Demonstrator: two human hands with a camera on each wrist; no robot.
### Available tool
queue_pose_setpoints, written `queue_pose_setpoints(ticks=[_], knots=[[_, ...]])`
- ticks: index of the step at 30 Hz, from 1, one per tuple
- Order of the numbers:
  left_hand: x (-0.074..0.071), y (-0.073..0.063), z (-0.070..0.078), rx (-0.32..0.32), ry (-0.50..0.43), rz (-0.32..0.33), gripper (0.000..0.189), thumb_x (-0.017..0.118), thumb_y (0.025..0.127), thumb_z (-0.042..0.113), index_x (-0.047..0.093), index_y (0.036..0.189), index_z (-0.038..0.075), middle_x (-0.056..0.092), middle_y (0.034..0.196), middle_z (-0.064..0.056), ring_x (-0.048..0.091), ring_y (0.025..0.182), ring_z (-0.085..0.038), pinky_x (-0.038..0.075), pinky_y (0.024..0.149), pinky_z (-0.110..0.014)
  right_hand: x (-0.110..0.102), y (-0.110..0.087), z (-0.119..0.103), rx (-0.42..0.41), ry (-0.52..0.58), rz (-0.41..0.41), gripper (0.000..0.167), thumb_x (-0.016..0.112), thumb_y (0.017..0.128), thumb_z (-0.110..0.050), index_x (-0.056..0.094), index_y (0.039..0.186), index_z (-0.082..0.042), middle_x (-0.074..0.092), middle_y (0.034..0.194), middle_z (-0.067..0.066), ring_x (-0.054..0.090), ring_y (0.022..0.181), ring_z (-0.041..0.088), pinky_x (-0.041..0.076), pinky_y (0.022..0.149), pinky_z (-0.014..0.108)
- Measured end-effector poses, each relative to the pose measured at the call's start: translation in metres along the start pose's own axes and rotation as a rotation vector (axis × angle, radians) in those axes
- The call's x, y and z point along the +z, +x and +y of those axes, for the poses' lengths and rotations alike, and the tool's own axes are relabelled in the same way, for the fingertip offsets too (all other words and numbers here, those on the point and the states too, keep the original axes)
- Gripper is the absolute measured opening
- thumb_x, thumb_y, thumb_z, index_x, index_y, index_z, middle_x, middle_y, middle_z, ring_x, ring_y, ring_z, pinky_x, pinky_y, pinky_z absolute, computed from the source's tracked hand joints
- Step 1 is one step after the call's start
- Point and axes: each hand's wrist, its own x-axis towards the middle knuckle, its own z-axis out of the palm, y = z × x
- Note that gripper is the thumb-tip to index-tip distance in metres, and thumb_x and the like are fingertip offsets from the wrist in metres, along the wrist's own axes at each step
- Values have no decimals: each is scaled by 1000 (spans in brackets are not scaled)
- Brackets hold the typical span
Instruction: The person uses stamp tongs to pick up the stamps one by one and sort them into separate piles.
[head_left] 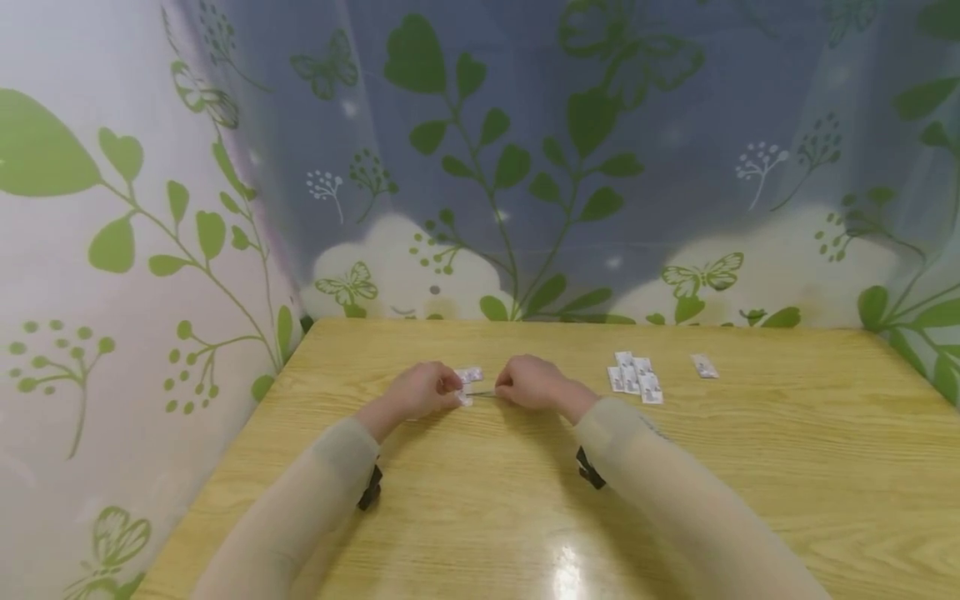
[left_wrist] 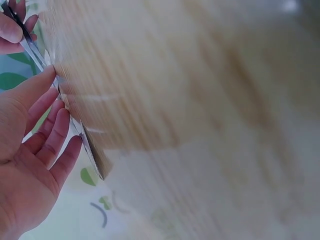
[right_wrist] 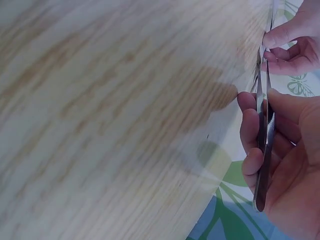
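My right hand (head_left: 536, 383) holds a pair of metal tweezers (right_wrist: 263, 165) between thumb and fingers. In the head view the thin tweezer tips (head_left: 482, 394) point left, to a small white printed packet (head_left: 465, 400). That packet sits at the thumb and fingertips of my left hand (head_left: 420, 390), which pinch its edge. Just behind it another small packet (head_left: 471, 375) lies on the table. The left wrist view shows the left hand (left_wrist: 37, 160) with its lower fingers loosely bent; what its fingertips cover is partly hidden.
On the wooden table (head_left: 480, 517), right of the hands, lies a cluster of several small white packets (head_left: 634, 377), some overlapping. Farther right is a single packet (head_left: 703, 366). A leaf-patterned curtain (head_left: 525, 208) hangs along the table's back edge and left side.
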Motion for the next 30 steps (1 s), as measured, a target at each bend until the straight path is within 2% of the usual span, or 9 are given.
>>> queue_pose_setpoints(ticks=[6, 14, 16, 22, 24, 26, 30], knots=[[2, 3, 3, 32, 12, -3, 23, 75, 86, 24, 70, 106, 13, 66, 99, 1, 61, 92, -17, 48, 86, -36, 0, -1, 0, 14, -22, 26, 16, 63, 94, -18, 76, 98, -11, 70, 89, 0, 58, 75, 14, 50, 77, 36], [1, 6, 2, 58, 21, 18, 24, 76, 85, 22, 70, 106, 13, 66, 99, 0, 61, 93, -18, 49, 86, -36, -4, -1, 3, -38, -27, 50, 19, 62, 93, -14, 76, 81, -12, 61, 69, -3, 47, 60, 12, 41, 60, 28], [0, 7, 2, 64, 18, 15, 24, 76, 85, 23, 70, 106, 12, 66, 99, 0, 61, 93, -18, 49, 86, -36, -4, -2, 4, -45, -29, 51, 19, 62, 94, -14, 76, 80, -12, 61, 68, -3, 46, 59, 11, 41, 59, 27], [1, 6, -4, 84, 20, 8, 29, 76, 85, 26, 69, 109, 11, 66, 102, -2, 61, 96, -19, 49, 87, -36, -6, -17, 11, -77, -27, 74, 24, 61, 94, -13, 73, 74, -11, 59, 65, -5, 42, 56, 9, 39, 59, 27], [0, 5, -6, 81, 13, 1, 31, 77, 85, 27, 69, 110, 10, 66, 103, -2, 61, 96, -19, 48, 89, -37, -7, -25, 17, -87, -8, 78, 29, 60, 95, -12, 69, 67, -9, 53, 59, -5, 39, 53, 9, 36, 57, 27], [-1, 2, -6, 78, 0, -7, 32, 77, 85, 26, 68, 110, 10, 66, 103, -2, 61, 96, -19, 48, 89, -37, -9, -33, 26, -91, 9, 77, 30, 59, 96, -12, 68, 68, -8, 57, 63, -5, 38, 52, 9, 36, 58, 27], [-3, -3, -5, 85, -25, -12, 29, 76, 85, 25, 69, 109, 10, 65, 99, 0, 61, 92, -17, 49, 84, -36, -17, -54, 45, -81, 41, 69, 20, 59, 97, -14, 75, 86, -6, 66, 76, -2, 46, 56, 8, 42, 62, 30]])
